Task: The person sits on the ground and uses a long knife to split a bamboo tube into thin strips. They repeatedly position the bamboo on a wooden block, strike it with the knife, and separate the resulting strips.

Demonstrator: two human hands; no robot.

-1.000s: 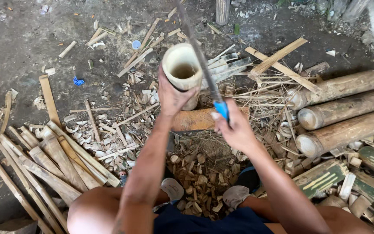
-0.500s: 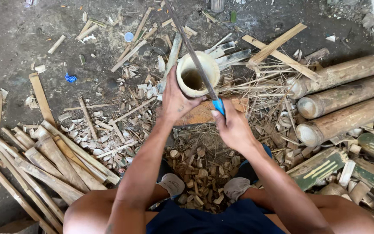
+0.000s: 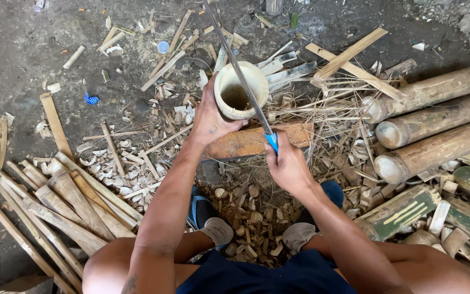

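I sit on the ground over a hollow bamboo tube (image 3: 246, 76) standing upright on a reddish wooden block (image 3: 292, 135). My left hand (image 3: 210, 121) grips the tube's near left side. My right hand (image 3: 285, 166) is closed around the blue handle (image 3: 272, 141) of a long thin blade (image 3: 236, 62). The blade lies across the tube's open rim and runs up toward the frame's top edge.
Three thick bamboo logs (image 3: 436, 125) lie at the right, with green-skinned cut pieces (image 3: 403, 209) below them. Flat split bamboo strips (image 3: 61, 201) are stacked at the lower left. Chips and offcuts (image 3: 246, 218) cover the dirt between my feet. Thin splints are scattered around the block.
The view has shifted slightly; the tube, blade and both hands keep the same grip, with the blade still across the rim.
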